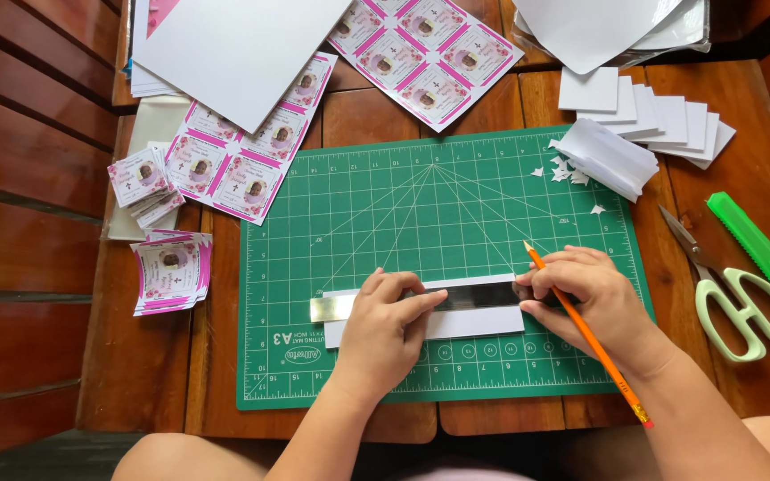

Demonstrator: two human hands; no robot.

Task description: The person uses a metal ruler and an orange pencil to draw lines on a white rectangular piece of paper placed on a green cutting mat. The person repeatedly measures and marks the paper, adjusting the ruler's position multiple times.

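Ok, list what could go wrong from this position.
1. The left hand presses the metal ruler only near its middle, so either end might pivot on the white paper strip and skew the line.
2. The right hand grips the orange pencil at the ruler's end, where its fingers could nudge the ruler.
3. The strip lies loose on the green cutting mat and may slide.

metal ruler flat across white paper strip
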